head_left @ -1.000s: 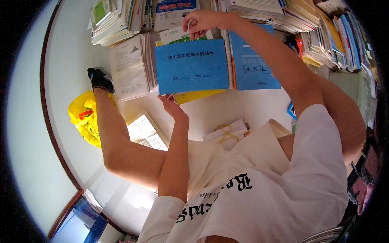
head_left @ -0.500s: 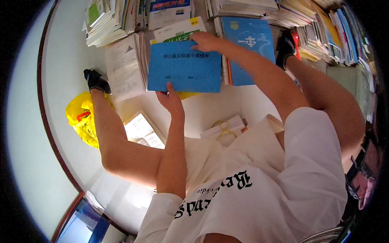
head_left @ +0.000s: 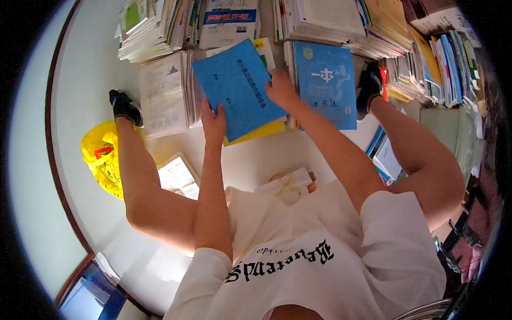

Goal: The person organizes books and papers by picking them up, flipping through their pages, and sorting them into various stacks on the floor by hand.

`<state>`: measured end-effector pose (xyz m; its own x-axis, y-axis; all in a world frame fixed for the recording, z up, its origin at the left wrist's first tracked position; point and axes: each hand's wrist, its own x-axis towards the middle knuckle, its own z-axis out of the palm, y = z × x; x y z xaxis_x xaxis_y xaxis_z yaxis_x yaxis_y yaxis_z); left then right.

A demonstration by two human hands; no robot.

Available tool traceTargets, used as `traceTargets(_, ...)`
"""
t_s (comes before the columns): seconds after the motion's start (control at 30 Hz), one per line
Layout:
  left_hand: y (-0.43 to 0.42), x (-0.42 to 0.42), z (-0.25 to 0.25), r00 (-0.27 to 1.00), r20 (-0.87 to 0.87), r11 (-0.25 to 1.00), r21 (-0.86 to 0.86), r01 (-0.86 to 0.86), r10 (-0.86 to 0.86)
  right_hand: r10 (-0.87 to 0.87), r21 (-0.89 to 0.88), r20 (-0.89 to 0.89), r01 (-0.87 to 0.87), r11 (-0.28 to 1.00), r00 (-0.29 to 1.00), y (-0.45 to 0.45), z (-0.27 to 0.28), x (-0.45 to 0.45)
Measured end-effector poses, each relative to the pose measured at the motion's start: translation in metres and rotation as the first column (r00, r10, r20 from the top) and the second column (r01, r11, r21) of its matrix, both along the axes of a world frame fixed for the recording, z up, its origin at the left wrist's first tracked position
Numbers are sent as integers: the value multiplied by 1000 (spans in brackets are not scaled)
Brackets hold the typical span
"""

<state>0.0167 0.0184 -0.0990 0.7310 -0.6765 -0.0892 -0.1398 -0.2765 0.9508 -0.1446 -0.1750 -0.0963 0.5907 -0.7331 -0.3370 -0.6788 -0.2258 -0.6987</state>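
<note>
A blue exercise book (head_left: 239,88) with dark printed lettering is tilted between my two hands. My left hand (head_left: 214,122) grips its lower left edge, thumb on the cover. On the opposite edge, my right hand (head_left: 281,89) holds it with the fingers partly behind the cover. Beneath the exercise book, a yellow cover (head_left: 261,131) and a white booklet with a yellow label (head_left: 260,44) peek out. To the right of my right hand lies a stack topped by a light blue book (head_left: 325,80). A stack of white papers (head_left: 166,88) stands close by my left hand.
Tall piles of books (head_left: 320,21) line the back, with upright books (head_left: 453,64) at far right. A yellow plastic bag (head_left: 101,160) lies beside my left leg. An open book (head_left: 178,176) and a white box (head_left: 285,182) lie in front of me.
The blue exercise book has turned clockwise from level to steeply tilted. My right hand has moved from its top edge down to its right edge; my left hand has shifted to its left edge.
</note>
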Motion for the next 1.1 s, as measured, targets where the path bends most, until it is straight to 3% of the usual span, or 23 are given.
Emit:
traceTargets(0.07, 6, 10, -10, 998, 46, 999, 30, 35, -36, -44, -446, 131, 99, 889, 990, 2, 11, 1)
traceTargets(0.1, 11, 13, -12, 931, 356, 977, 213, 3, -81, -36, -449, 131, 92, 889, 991, 1, 2, 3)
traceTargets(0.13, 12, 14, -13, 769, 615, 925, 370, -86, -174, -67, -345, 79, 90, 934, 995, -1, -13, 6)
traceTargets(0.17, 11, 12, -17, 770, 615, 925, 368, -93, -167, -91, -236, 23, 94, 967, 996, -3, -27, 8)
traceTargets(0.2, 10, 8, -24, 955, 289, 961, 276, -22, -61, -85, -238, 24, 88, 967, 996, -2, -23, 7)
traceTargets(0.23, 8, 5, -28, 996, -91, 988, 157, 6, 8, -80, -102, 40, 83, 991, 996, 0, -18, 3)
traceTargets(0.27, 8, 5, -36, 996, -91, 988, 155, -1, 15, -76, 35, 56, 74, 997, 996, 3, -14, 2)
traceTargets(0.33, 7, 4, -61, 991, 122, 991, 115, -68, 54, -118, 44, 110, 113, 993, 987, 12, -28, 4)
traceTargets(0.37, 6, 7, -64, 991, 119, 991, 111, -74, 60, -169, 57, 162, 162, 985, 972, 16, -37, 3)
traceTargets(0.43, 4, 15, -51, 973, -226, 990, 142, -8, 40, -175, 75, 165, 164, 984, 971, 27, -35, 2)
traceTargets(0.47, 2, 17, -45, 972, -229, 991, 136, -12, 44, -186, 98, 173, 171, 980, 967, 30, -33, 1)
traceTargets(0.53, 0, 24, -34, 885, -463, 998, 57, -14, 39, -149, 72, 226, 136, 988, 963, 33, -45, 0)
traceTargets(0.57, 1, 28, -31, 885, -464, 999, 49, -19, 40, -116, 48, 277, 107, 993, 954, 34, -53, -2)
traceTargets(0.63, 1, 37, -29, 765, -643, 997, 74, 14, 37, -143, 105, 297, 116, 988, 944, 40, -63, -4)
traceTargets(0.67, -3, 37, -27, 723, -684, 990, 144, -3, 102, -174, 165, 317, 127, 978, 932, 38, -64, -2)
traceTargets(0.77, -5, 41, -25, 633, -774, 1000, 31, -4, 27, -152, 119, 259, 125, 985, 954, 39, -41, 1)
traceTargets(0.87, -4, 40, -35, 615, -788, 1000, 7, -6, 9, -185, 146, 421, 135, 980, 888, 33, -45, 3)
traceTargets(1.0, -1, 35, -29, 650, -759, 996, 17, 85, -43, -178, 156, 415, 123, 980, 892, 31, -45, 0)
traceTargets(1.1, -1, 32, -15, 605, -792, 992, -1, 127, -78, -217, 242, 399, 126, 962, 891, 31, -30, 2)
